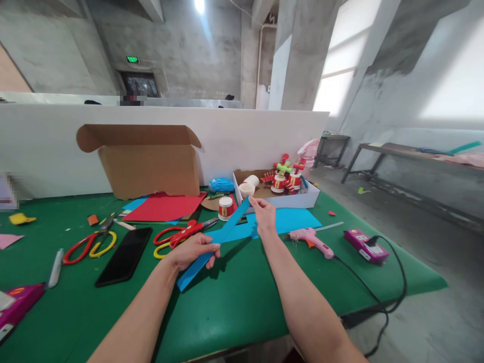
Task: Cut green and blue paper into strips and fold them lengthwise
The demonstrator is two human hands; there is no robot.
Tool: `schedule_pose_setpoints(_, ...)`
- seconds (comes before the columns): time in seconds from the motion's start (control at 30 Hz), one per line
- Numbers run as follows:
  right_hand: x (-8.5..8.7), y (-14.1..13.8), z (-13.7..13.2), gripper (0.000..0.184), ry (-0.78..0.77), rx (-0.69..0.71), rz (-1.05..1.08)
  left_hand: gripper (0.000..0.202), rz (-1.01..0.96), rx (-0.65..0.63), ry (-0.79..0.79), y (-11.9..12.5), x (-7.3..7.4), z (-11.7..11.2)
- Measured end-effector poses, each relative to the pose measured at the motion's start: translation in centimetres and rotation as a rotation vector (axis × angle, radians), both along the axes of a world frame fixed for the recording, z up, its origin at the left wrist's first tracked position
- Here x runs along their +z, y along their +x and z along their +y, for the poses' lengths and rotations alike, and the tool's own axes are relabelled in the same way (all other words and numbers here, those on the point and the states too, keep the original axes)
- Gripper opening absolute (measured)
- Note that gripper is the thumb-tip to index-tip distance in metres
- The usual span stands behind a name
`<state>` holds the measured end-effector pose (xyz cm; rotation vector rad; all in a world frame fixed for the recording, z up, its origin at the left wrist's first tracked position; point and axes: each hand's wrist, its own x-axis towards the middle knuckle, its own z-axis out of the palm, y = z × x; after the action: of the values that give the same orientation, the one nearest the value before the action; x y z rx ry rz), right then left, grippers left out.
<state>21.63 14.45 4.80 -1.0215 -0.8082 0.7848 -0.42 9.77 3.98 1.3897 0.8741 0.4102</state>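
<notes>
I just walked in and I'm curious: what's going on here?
A person's left hand grips the lower part of a blue strip while the right hand pinches its upper end, above a green table. One pair of scissors lies just beyond the left hand; a pink glue gun lies to the right, unheld.

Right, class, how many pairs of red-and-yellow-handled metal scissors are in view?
2: one pair of scissors lies left of the flat black phone, the other just beyond the left hand. More could be hidden.
</notes>
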Motion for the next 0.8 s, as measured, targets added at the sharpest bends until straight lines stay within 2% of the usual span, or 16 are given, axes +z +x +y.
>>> schedule_pose_setpoints(0.1, 0.1, 0.4, 0.3, 0.039, 0.031, -0.004, 0.084, 0.04, -0.009, -0.002, 0.003, -0.3, 0.1, 0.0)
schedule_pose_setpoints(0.17, 0.4, 0.5, 0.3, 0.041, 0.04, 0.06, 0.182, 0.041, -0.035, 0.043, 0.011, -0.4, 0.1, 0.2)
schedule_pose_setpoints(0.27, 0.6, -0.4, -0.2, 0.047, -0.063, 0.34, 0.246, 0.044, -0.11, 0.182, 0.032, -0.4, 0.0, 0.5)
schedule_pose_setpoints(0.33, 0.4, -1.6, -0.8, 0.048, -0.163, 0.555, 0.154, 0.047, -0.145, 0.238, 0.052, -0.3, 0.0, 0.7)
schedule_pose_setpoints(0.4, 0.0, -2.8, -1.5, 0.043, -0.183, 0.677, -0.008, 0.049, -0.148, 0.249, 0.063, -0.2, -0.1, 0.8)
schedule_pose_setpoints(0.47, -0.3, -3.7, -2.0, 0.035, -0.131, 0.654, -0.152, 0.05, -0.141, 0.242, 0.061, 0.0, -0.2, 0.8)
schedule_pose_setpoints(0.57, -0.6, -4.3, -2.3, 0.028, -0.066, 0.531, -0.305, 0.052, -0.17, 0.246, 0.053, 0.2, -0.3, 0.8)
schedule_pose_setpoints(0.73, -1.2, -5.5, -2.6, 0.03, 0.007, 0.609, -0.431, 0.052, -0.231, 0.335, 0.044, 0.4, -0.7, 1.1)
schedule_pose_setpoints(0.8, -1.5, -5.8, -2.6, 0.031, 0.021, 0.571, -0.459, 0.053, -0.232, 0.331, 0.016, 0.4, -0.8, 1.3)
